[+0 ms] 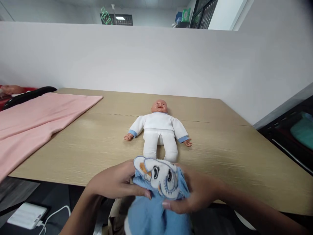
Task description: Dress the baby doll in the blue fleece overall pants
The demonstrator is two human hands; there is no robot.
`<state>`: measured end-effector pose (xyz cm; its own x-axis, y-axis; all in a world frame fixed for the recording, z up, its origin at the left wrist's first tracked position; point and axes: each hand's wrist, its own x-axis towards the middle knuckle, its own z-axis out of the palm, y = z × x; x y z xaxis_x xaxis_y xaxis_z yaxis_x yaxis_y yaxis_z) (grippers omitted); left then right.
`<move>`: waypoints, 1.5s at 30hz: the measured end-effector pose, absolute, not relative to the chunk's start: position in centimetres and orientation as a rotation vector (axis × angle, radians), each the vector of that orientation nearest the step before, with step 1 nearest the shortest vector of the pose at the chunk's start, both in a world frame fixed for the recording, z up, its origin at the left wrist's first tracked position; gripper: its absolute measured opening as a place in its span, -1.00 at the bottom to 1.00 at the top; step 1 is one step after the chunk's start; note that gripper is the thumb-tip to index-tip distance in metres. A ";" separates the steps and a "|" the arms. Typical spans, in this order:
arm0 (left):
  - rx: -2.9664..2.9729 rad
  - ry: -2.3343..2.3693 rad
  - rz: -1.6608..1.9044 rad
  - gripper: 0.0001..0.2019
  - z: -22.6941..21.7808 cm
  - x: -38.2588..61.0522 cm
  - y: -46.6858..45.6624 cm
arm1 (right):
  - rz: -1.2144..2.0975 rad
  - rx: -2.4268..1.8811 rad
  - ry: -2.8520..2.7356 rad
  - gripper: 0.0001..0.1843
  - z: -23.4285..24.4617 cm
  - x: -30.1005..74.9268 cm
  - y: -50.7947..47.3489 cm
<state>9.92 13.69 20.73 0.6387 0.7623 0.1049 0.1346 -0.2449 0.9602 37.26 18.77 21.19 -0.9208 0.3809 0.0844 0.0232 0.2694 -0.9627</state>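
A blue fleece doll garment (pixel 156 212) is bunched up at the table's front edge, a white animal face with big eyes embroidered on it. My left hand (pixel 117 181) grips its left side, thumb pressed on the front and fingers hidden behind. On the other side my right hand (pixel 195 191) holds it in the same way. Just beyond lies a baby doll (pixel 160 122) on its back, head away from me and arms spread. It wears a white top with blue cuffs; its legs look white and its feet are hidden behind the garment.
A pink cloth (pixel 49 114) covers the left part of the wooden table (pixel 227 156). Behind it are a black curved object (pixel 29 98) and a red container (pixel 3 102). A white power bank (pixel 27 215) with a cable sits lower left. A white wall (pixel 146 58) borders the back.
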 end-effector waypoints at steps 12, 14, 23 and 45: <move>1.160 0.412 0.506 -0.02 17.0 10.6 13.5 | 2.253 -0.627 -2.104 -0.18 20.1 38.3 20.4; 1.219 0.448 0.504 -0.02 17.0 10.3 13.8 | 2.293 -0.660 -2.119 -0.21 20.3 38.1 20.6; 1.074 0.607 0.664 -0.30 13.9 9.9 11.3 | 2.154 -0.488 -2.007 -0.17 19.7 38.7 18.5; 1.030 1.125 1.016 -0.39 16.3 12.1 9.1 | 1.689 -1.020 -1.964 -0.25 20.3 36.6 15.8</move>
